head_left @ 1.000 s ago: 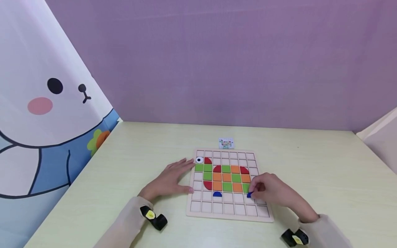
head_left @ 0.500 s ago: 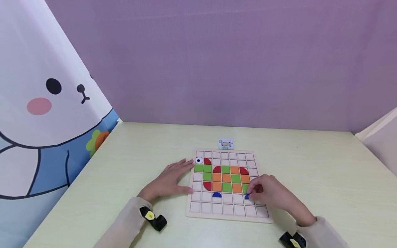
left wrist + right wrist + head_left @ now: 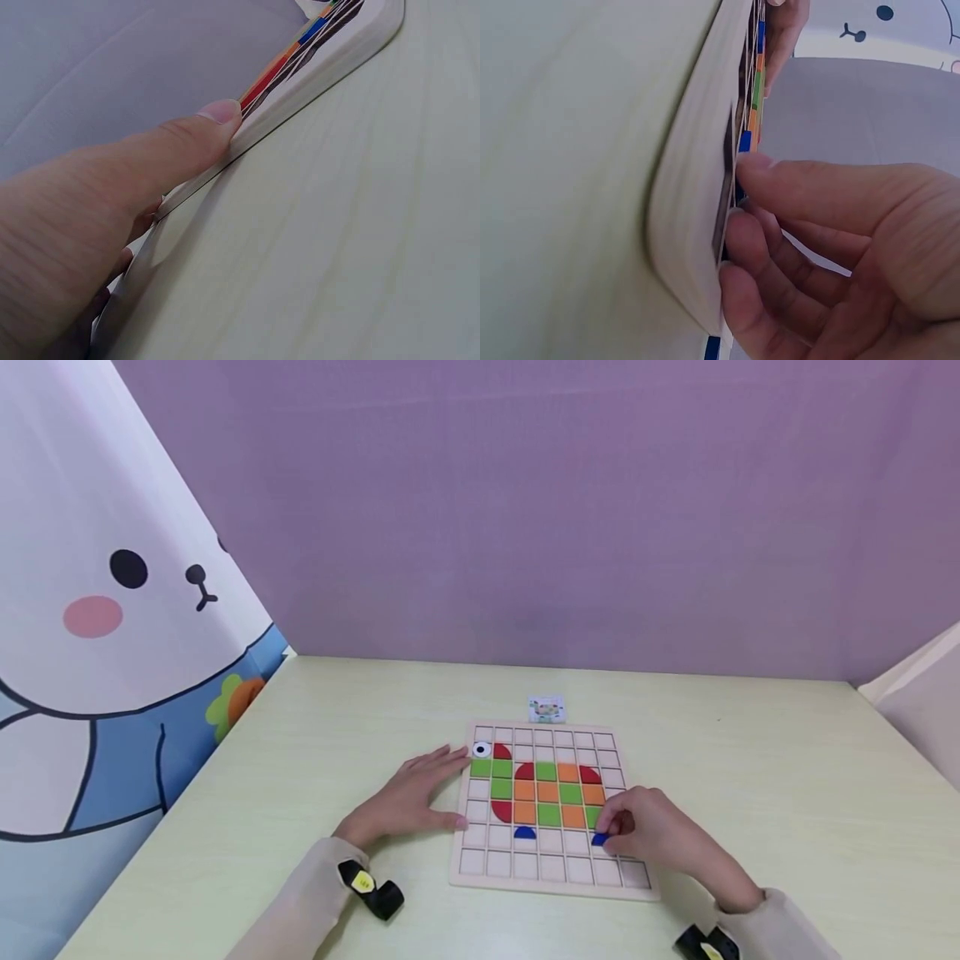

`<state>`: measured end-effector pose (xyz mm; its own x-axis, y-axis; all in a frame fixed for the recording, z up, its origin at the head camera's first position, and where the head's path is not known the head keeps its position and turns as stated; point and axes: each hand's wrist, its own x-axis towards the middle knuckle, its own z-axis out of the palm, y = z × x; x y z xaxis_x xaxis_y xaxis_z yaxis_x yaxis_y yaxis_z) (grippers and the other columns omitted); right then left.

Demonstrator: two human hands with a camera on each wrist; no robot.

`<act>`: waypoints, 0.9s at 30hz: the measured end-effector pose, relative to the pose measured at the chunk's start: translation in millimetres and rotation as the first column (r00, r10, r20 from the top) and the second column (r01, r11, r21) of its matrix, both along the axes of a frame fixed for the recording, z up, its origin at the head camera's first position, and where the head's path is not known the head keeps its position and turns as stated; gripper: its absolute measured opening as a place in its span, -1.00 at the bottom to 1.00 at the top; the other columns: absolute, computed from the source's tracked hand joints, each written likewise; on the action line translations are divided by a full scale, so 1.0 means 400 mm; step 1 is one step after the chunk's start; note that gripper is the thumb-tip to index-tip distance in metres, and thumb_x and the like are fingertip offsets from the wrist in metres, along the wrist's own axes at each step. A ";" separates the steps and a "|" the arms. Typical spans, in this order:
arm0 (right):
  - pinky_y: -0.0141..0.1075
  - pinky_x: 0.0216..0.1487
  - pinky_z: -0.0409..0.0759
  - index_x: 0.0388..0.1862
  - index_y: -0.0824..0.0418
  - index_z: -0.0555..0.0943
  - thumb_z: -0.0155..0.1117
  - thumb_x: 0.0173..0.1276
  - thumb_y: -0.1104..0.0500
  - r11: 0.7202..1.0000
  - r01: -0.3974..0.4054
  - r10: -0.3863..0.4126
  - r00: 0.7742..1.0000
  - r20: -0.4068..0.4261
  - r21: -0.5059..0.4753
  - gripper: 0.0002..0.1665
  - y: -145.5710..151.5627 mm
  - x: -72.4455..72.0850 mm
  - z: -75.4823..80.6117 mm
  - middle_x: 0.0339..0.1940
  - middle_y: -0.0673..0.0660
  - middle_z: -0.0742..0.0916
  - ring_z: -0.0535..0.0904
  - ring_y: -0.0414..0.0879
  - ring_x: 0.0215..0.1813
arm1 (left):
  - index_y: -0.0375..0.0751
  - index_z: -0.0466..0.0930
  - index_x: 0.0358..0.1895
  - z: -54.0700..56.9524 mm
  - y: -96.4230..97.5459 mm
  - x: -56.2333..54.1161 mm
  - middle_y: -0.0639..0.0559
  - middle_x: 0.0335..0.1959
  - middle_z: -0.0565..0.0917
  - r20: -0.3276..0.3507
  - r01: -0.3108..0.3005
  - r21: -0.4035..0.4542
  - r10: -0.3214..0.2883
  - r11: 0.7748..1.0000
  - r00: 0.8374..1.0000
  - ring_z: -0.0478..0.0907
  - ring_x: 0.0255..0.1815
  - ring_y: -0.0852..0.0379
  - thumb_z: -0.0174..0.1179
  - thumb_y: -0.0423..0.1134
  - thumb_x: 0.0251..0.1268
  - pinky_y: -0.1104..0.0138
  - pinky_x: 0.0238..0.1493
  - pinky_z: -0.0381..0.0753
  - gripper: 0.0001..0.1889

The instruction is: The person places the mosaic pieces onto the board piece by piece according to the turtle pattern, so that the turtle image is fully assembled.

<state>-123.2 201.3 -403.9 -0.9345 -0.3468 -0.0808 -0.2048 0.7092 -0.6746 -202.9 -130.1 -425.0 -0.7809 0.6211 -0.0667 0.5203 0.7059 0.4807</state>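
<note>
My right hand is at the lower right of a wooden grid board. Its thumb and fingertips pinch a blue half-circle tile in the row below a green square; in the right wrist view the thumb partly covers this blue tile. My left hand lies with fingers spread along the board's left side, its thumb touching the rim. Another blue half-circle tile sits in the same row further left. Green, orange and red tiles fill the cells above, with a round eye tile at upper left.
A small printed card lies just beyond the board's far edge. The pale wooden table extends on all sides, with a purple backdrop behind and a cartoon-print cloth to the left.
My right hand has shifted slightly toward me, and the blue half-circle tile at its fingertips has moved a little lower in its row. The left hand stays in place on the board's edge.
</note>
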 end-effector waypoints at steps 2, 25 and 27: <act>-0.47 -0.45 0.42 -0.46 0.14 0.65 0.45 0.04 0.36 1.000 0.011 -0.011 1.000 -0.002 0.003 -0.83 -0.001 0.001 0.000 -0.52 -0.05 0.60 0.41 -0.18 -0.44 | 0.06 0.11 0.49 0.001 0.001 0.000 0.11 0.53 0.09 -0.002 0.000 -0.002 0.000 1.000 1.000 -0.15 0.58 -0.04 0.26 0.25 0.07 -0.08 0.50 -0.10 -0.08; -0.42 -0.45 0.45 -0.33 0.21 0.61 0.42 0.00 0.38 0.988 0.152 -0.151 0.987 -0.050 0.018 -0.76 0.107 -0.034 0.014 -0.41 0.05 0.63 0.45 -0.11 -0.35 | 0.08 0.13 0.48 -0.002 -0.003 0.003 0.11 0.53 0.11 0.008 -0.015 0.017 0.014 1.000 1.000 -0.14 0.58 -0.05 0.27 0.26 0.05 -0.10 0.49 -0.08 -0.09; -0.41 -0.46 0.44 -0.29 0.23 0.61 0.43 -0.01 0.39 0.985 0.169 -0.168 0.985 -0.048 0.020 -0.73 0.127 -0.040 0.007 -0.38 0.07 0.62 0.44 -0.09 -0.33 | 0.07 0.13 0.48 -0.002 -0.003 0.003 0.11 0.53 0.10 0.010 -0.013 0.019 0.013 1.000 1.000 -0.14 0.58 -0.05 0.27 0.27 0.05 -0.10 0.50 -0.09 -0.09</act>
<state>-139.4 252.2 -401.2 -0.9822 -0.1826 -0.0431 -0.1114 0.7522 -0.6494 -201.7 -131.3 -425.9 -0.7881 0.6123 -0.0626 0.5068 0.7033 0.4986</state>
